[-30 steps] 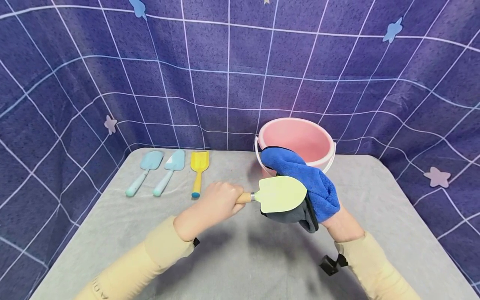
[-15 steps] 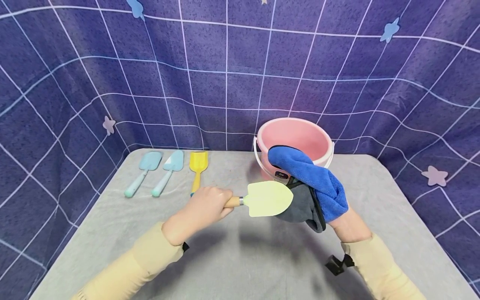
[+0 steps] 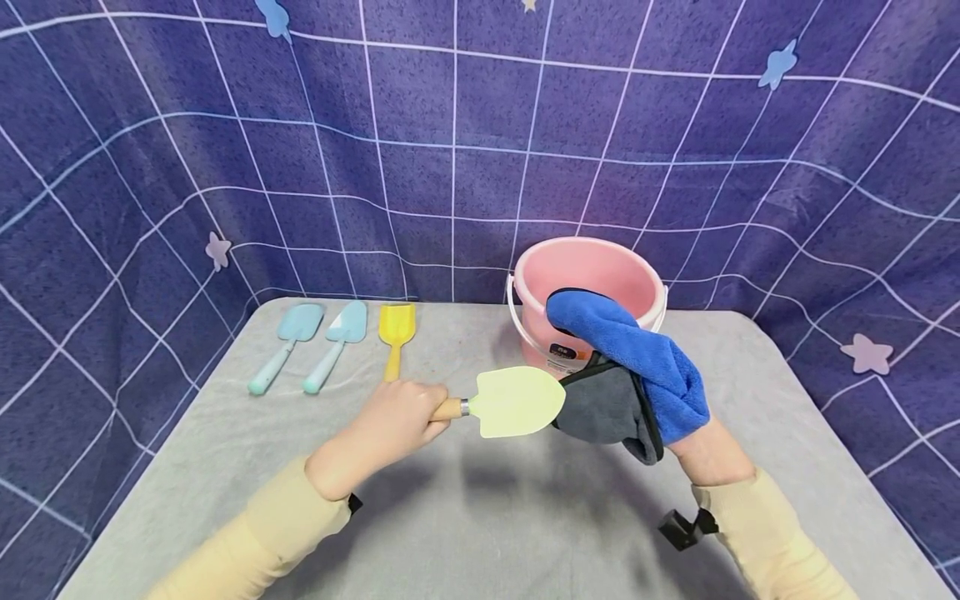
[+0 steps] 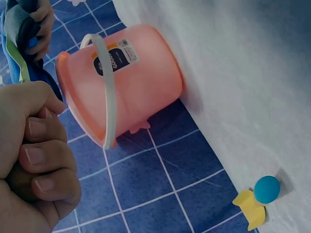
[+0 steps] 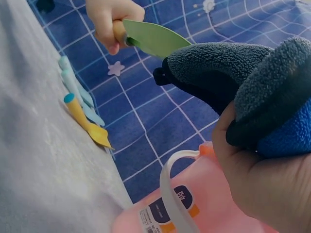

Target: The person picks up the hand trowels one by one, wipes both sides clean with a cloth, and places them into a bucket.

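In the head view my left hand (image 3: 386, 421) grips the wooden handle of a light green garden trowel (image 3: 519, 402), its blade pointing right and lying flat to the camera. My right hand (image 5: 262, 179) holds a folded blue and grey towel (image 3: 637, 358), with the blue side draped over the fingers and the grey side hanging below. The blade tip overlaps the towel's grey edge in the head view. In the left wrist view the fingers (image 4: 41, 155) curl fully round the handle, which they hide. Both hands are held above the grey table, in front of a pink bucket.
The pink bucket (image 3: 536, 333) with a white handle stands behind the right hand. To the left on the table (image 3: 480, 542) lie two light blue trowels (image 3: 302, 321) (image 3: 348, 323) and a yellow scoop (image 3: 397, 325). A blue gridded cloth (image 3: 480, 125) hangs behind.
My left hand has drawn the trowel to the left, sliding its blade off most of the towel. The right hand with the towel has shifted slightly right.
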{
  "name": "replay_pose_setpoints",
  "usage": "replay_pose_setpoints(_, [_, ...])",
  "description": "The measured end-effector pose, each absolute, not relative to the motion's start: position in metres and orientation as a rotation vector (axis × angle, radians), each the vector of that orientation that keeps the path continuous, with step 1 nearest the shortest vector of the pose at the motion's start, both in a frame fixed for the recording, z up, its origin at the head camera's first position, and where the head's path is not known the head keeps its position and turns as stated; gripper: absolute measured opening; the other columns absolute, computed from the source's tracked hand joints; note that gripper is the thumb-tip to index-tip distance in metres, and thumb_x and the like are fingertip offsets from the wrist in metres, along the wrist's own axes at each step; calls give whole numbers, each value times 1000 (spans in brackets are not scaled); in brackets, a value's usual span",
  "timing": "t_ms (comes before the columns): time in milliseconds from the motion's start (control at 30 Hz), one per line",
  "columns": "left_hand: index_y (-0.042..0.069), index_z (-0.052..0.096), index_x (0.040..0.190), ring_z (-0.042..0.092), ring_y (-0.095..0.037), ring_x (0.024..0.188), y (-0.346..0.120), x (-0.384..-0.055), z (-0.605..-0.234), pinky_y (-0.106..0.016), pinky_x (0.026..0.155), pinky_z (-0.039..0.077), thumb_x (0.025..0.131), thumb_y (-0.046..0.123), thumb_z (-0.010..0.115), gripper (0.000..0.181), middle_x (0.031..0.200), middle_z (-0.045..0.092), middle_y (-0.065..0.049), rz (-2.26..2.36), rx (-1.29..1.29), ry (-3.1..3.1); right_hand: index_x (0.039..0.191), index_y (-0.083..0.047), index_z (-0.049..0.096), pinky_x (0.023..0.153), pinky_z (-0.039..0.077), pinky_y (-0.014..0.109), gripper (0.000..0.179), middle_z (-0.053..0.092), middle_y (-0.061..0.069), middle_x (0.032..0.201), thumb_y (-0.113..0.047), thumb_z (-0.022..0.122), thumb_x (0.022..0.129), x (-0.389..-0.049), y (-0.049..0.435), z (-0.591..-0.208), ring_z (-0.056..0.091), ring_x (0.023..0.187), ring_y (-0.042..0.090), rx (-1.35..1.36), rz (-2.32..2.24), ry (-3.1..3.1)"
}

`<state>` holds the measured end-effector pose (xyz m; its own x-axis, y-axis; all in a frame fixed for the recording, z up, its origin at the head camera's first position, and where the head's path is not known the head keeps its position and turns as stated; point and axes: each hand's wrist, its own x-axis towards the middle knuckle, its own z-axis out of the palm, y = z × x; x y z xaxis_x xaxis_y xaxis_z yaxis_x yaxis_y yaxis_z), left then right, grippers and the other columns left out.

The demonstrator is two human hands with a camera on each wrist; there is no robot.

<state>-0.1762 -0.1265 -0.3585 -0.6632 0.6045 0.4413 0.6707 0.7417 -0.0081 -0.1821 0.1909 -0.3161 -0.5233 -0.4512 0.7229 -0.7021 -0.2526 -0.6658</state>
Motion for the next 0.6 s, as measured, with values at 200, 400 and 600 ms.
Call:
replay_pose_setpoints(200, [18, 38, 59, 29, -12, 48, -136, -175, -362, -28, 41, 28, 73, 15, 67, 33, 54, 26, 10, -234, -931, -2566, 127, 26, 33, 114, 16, 39, 36, 35, 37, 137, 10, 19, 98, -179, 197, -320, 26, 138, 38, 1299, 2050, -1741])
replay_pose_setpoints(400, [18, 38, 60, 30, -13, 48, -146, -176, -369, -29, 41, 29, 74, 17, 70, 36, 54, 26, 10, -234, -858, -2639, 129, 26, 30, 114, 19, 35, 37, 32, 35, 139, 12, 17, 97, -175, 198, -317, 27, 139, 33, 1219, 2177, -1730])
replay_pose_setpoints(600, [18, 36, 60, 28, -13, 47, -153, -178, -372, -29, 41, 28, 73, 16, 71, 38, 55, 23, 9, -241, -831, -2642, 130, 26, 28, 113, 19, 32, 38, 33, 32, 141, 13, 15, 97, -175, 199, -318, 28, 139, 28, 1228, 2218, -1714])
